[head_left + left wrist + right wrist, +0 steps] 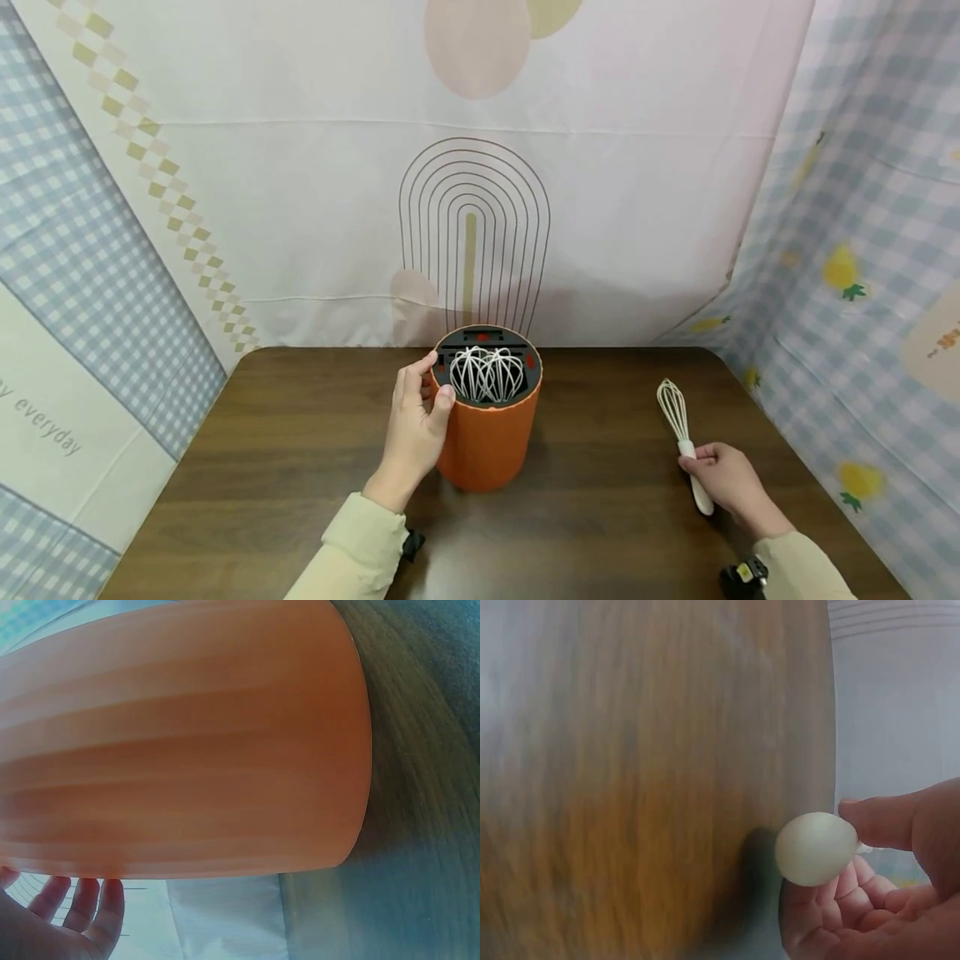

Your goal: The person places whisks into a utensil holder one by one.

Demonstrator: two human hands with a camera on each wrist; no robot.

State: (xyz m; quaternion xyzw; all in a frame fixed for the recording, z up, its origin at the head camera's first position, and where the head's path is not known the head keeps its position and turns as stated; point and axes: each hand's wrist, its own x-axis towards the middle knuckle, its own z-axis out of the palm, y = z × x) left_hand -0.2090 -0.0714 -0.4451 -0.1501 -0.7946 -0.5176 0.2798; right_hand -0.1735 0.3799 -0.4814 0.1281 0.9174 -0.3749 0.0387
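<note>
An orange ribbed utensil holder (486,446) stands upright on the table, its black slotted top holding two wire whisks (487,373) side by side, heads up. My left hand (414,417) grips the holder's left side near the rim, thumb toward the front; the left wrist view shows its fingers (111,915) against the ribbed wall. Off to the right, my right hand (723,482) pinches the white handle of another whisk (673,408) between thumb and fingers, its wire head pointing away from me. In the right wrist view the rounded handle end (816,849) faces the camera.
The brown wooden table (300,450) reaches back to a white printed cloth (315,208). Blue checked cloths hang along the left and right sides. A black wrist device (744,575) sits at the right sleeve.
</note>
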